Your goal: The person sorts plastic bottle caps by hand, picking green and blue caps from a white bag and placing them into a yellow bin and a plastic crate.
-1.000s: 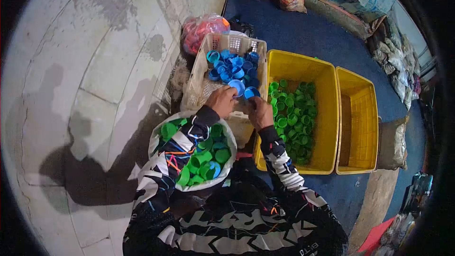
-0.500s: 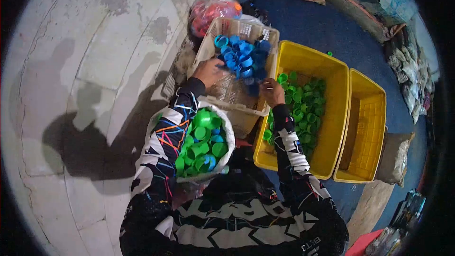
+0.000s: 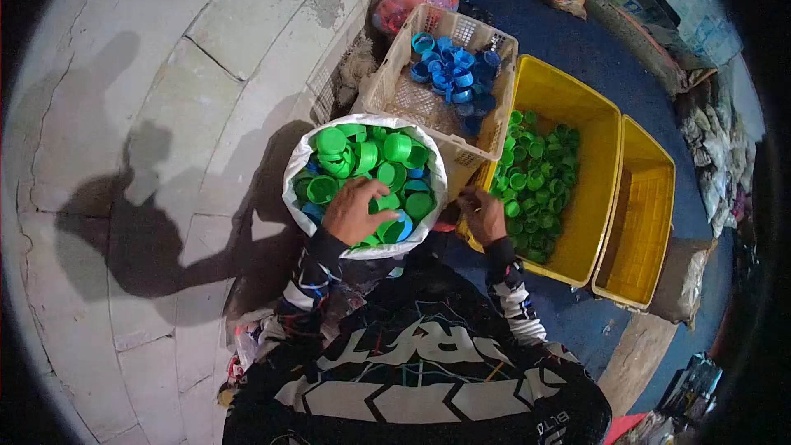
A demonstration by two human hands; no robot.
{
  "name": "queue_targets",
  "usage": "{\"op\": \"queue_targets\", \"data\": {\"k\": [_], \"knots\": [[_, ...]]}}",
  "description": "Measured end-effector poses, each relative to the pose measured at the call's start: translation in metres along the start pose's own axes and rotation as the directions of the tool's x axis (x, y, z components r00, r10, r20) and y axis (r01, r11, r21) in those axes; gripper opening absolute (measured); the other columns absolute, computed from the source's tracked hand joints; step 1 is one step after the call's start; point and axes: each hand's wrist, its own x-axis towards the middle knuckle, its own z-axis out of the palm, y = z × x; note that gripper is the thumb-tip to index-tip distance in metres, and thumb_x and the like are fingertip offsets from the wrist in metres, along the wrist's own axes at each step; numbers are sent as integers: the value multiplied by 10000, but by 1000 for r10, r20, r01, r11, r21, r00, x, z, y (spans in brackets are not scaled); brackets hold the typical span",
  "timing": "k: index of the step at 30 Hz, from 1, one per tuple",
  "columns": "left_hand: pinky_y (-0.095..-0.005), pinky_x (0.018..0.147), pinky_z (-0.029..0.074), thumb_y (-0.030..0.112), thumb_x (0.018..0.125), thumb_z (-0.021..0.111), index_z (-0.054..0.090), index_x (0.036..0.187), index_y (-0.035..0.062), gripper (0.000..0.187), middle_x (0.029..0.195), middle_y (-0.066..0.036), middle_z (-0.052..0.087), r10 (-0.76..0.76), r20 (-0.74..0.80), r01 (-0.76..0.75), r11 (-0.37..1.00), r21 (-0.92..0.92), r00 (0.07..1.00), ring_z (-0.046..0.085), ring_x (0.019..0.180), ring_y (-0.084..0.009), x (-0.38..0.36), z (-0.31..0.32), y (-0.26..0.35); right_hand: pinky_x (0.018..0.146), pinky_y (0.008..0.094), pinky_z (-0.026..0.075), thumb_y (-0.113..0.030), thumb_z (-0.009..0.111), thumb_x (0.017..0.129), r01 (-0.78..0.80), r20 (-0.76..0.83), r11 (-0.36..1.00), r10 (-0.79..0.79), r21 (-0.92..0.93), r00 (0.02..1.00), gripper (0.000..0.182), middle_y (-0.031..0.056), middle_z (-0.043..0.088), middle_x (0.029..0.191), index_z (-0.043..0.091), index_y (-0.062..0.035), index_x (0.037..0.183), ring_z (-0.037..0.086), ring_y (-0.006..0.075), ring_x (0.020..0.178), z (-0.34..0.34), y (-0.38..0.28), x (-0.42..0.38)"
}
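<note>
My left hand is over the white sack of green caps, thumb and fingers apart, fingertips at the caps. A few blue caps lie among the green ones, with a light blue cap close to the thumb. My right hand is between the sack and the near yellow crate, its fingers curled in; what they hold, if anything, is hidden. Several loose blue caps lie in the beige perforated crate beyond the sack. More green caps fill part of the near yellow crate.
A second yellow crate stands to the right of the first. Behind the beige crate sits a clear bag of red pieces. A grey sack and stacked bundles are at the right. A pale block wall runs along the left.
My left hand has gone from the blue caps in the beige crate down to the sack of green caps. My right hand has drawn back toward me from the beige crate's edge. The view has shifted.
</note>
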Motion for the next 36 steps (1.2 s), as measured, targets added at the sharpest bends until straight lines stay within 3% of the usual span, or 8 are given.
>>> {"op": "queue_targets", "data": {"k": [7,11,16,19,25,30,33,36], "knots": [[-417,719,461,215,689,810,593,958,52,382,848,-92,610,-112,-81,111,994,-19,990,588,835,-292,-34,18,-3,701,439,501,-53,590,757,164,185,986,-168,37,968,196,167,625,836,664,-41,937,609,377,822,2,-84,-37],[-431,729,464,158,690,780,571,1021,83,399,874,-90,627,-110,-62,114,991,64,992,590,874,-318,-40,31,2,748,446,492,-71,566,756,400,319,905,-340,-143,885,234,161,598,838,669,-84,965,600,358,846,13,-107,-30],[-437,728,474,122,729,711,542,1062,81,376,885,-118,634,-196,-20,197,979,58,980,612,860,-337,-38,38,-5,803,463,496,-102,555,760,427,478,840,-239,-335,845,345,111,576,977,685,-243,1047,571,305,1000,32,-99,-22],[-451,694,479,134,731,705,543,1049,81,360,884,-130,638,-199,-12,199,976,87,980,620,832,-341,-38,39,-5,807,481,493,-104,555,761,435,511,819,-209,-375,834,328,113,576,977,689,-235,1030,571,309,1010,27,-103,-19],[-388,659,483,122,757,703,577,1029,45,310,845,-136,644,-205,-79,205,979,-9,976,629,750,-279,-30,20,-11,772,444,503,-92,571,768,482,407,875,-422,-52,810,248,134,586,935,686,-144,982,597,333,918,26,-73,-14],[-308,574,477,154,777,723,603,955,7,260,754,-101,639,-347,-212,288,921,-263,914,613,631,-166,-26,1,-28,719,417,505,-61,666,725,336,312,934,-357,120,881,244,135,581,900,672,-92,967,602,343,833,0,-75,-13],[-315,549,478,170,778,732,611,929,-3,259,740,-114,642,-349,-261,313,934,-171,900,618,606,-178,-25,4,-39,692,409,509,-54,676,739,288,213,949,-311,131,926,208,136,587,880,678,-94,944,609,334,813,-2,-64,-18],[-396,756,472,199,706,792,588,1014,47,399,943,-143,624,-290,-374,390,893,225,881,601,857,-292,-22,15,-26,673,401,512,-56,677,749,254,157,964,-263,79,952,173,138,594,870,687,-103,915,615,326,786,-10,-59,-30]]}}
